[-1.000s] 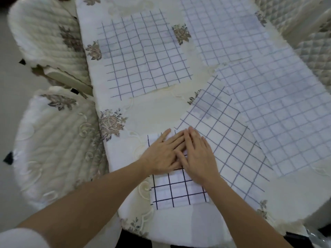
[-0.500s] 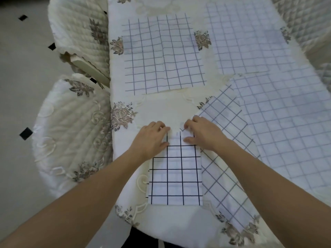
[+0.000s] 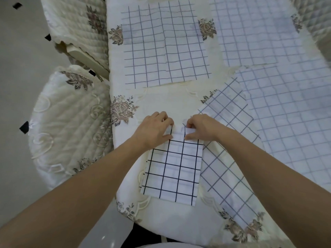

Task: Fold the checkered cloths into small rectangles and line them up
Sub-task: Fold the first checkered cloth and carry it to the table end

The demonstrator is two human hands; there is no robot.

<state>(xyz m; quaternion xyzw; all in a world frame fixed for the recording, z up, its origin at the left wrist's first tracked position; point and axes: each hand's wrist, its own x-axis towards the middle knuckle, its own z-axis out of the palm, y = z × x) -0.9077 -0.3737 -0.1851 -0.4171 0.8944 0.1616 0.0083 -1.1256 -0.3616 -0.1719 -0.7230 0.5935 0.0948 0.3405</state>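
A narrow folded cloth (image 3: 174, 169) lies at the near edge of the table (image 3: 161, 101). The left hand (image 3: 154, 130) and right hand (image 3: 201, 127) each pinch one corner of its end toward the table's middle.

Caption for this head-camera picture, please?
The left hand and right hand pinch the far edge of a folded checkered cloth on the table.

Left hand (image 3: 154, 131) and right hand (image 3: 202, 127) pinch the far edge of the folded checkered cloth (image 3: 173, 170) (dark grid).
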